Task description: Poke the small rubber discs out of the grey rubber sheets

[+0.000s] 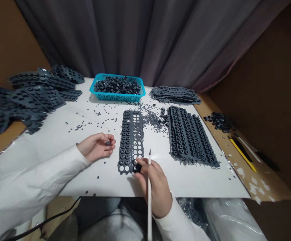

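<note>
A dark grey rubber sheet [131, 147] lies on the white tabletop between my hands. Its left columns mostly hold raised ring-shaped parts; the right columns are largely open round holes. My left hand [96, 146] is palm up just left of the sheet, its curled fingers around a small dark grey piece [107, 143]. At the sheet's lower right corner is my right hand [155, 184], gripping a slim white pen-like tool [149, 201] whose dark pointed tip faces away from me. The thumb and fingertips of that hand also touch a small black part [136, 168] at the corner.
Behind the sheet stands a blue basket [117, 97] full of small black parts. Stacked ringed sheets [193, 137] lie right, with flatter sheets [175, 95] behind. A heap of sheets [40, 90] fills the left. Small dark discs [153, 120] are scattered about. A yellow cutter [242, 154] lies far right.
</note>
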A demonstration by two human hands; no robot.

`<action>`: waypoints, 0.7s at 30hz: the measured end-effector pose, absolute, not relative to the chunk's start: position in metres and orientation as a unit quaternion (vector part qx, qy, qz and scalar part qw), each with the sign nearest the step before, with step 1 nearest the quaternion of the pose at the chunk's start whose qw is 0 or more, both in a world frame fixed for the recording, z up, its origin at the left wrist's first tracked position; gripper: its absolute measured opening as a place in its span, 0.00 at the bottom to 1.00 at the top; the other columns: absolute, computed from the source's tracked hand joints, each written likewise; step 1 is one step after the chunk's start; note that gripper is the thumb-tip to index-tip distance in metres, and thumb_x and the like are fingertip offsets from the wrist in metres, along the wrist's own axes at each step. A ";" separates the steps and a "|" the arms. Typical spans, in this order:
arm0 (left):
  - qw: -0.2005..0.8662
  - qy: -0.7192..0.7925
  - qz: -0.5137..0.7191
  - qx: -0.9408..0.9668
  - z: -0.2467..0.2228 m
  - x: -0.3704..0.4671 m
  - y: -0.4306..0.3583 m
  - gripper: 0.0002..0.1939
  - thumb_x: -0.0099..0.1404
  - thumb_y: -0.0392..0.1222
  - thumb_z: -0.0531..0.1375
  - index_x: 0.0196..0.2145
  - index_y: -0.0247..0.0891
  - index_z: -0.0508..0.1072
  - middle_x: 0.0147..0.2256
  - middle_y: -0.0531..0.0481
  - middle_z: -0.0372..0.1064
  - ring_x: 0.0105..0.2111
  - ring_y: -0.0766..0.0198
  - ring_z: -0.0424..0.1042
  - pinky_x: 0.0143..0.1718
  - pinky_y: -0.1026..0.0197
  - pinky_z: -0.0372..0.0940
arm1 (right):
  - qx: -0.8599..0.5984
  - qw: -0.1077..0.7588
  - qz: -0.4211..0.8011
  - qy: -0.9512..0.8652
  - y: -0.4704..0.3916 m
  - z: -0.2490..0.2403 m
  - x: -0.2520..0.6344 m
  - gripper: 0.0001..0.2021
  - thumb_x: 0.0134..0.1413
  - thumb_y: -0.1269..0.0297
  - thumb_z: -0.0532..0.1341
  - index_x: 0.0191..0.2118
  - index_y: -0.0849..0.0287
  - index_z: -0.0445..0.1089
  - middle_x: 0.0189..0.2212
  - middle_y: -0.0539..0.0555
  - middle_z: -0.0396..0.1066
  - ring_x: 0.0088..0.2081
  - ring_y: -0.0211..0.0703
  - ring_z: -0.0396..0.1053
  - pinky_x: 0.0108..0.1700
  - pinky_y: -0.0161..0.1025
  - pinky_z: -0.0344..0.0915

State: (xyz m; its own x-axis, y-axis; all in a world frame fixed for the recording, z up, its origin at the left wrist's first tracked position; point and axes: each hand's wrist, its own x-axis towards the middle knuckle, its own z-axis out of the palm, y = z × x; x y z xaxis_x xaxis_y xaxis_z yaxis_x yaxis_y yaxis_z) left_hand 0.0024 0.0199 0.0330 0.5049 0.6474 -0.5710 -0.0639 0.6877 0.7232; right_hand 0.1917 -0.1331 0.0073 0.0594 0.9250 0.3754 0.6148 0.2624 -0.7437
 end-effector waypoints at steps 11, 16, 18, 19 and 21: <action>0.289 0.518 0.197 0.781 0.031 0.047 0.133 0.08 0.51 0.42 0.60 0.29 0.36 0.72 0.19 0.54 0.61 0.28 0.60 0.66 0.32 0.62 0.58 | -0.354 0.244 -0.115 -0.895 -0.103 0.017 0.204 0.11 0.58 0.75 0.53 0.27 0.56 0.64 0.24 0.51 0.70 0.34 0.43 0.65 0.45 0.46 0.58; 0.267 0.511 0.124 0.808 0.020 0.079 0.161 0.11 0.61 0.43 0.60 0.38 0.32 0.72 0.34 0.47 0.70 0.38 0.57 0.70 0.41 0.55 0.64 | -0.327 0.214 -0.147 -0.908 -0.098 0.015 0.198 0.13 0.60 0.74 0.50 0.26 0.56 0.64 0.18 0.49 0.64 0.27 0.41 0.59 0.41 0.44 0.57; 0.269 0.503 0.098 0.815 0.019 0.084 0.165 0.15 0.65 0.44 0.57 0.46 0.34 0.68 0.45 0.45 0.67 0.42 0.58 0.69 0.43 0.51 0.67 | -0.335 0.206 -0.153 -0.907 -0.093 0.021 0.201 0.12 0.60 0.73 0.50 0.27 0.56 0.63 0.19 0.49 0.65 0.28 0.41 0.59 0.41 0.45 0.57; 0.271 0.502 0.089 0.817 0.020 0.084 0.166 0.16 0.66 0.45 0.56 0.49 0.35 0.66 0.48 0.45 0.65 0.43 0.58 0.69 0.43 0.50 0.67 | -0.340 0.201 -0.155 -0.905 -0.089 0.028 0.205 0.11 0.59 0.74 0.51 0.28 0.56 0.63 0.20 0.50 0.66 0.28 0.42 0.59 0.41 0.45 0.57; 0.269 0.503 0.086 0.817 0.026 0.078 0.166 0.14 0.65 0.45 0.57 0.45 0.33 0.69 0.44 0.46 0.68 0.40 0.59 0.70 0.40 0.53 0.68 | -0.371 0.198 -0.155 -0.894 -0.080 0.049 0.222 0.09 0.57 0.75 0.53 0.29 0.56 0.62 0.24 0.51 0.69 0.30 0.43 0.62 0.41 0.45 0.57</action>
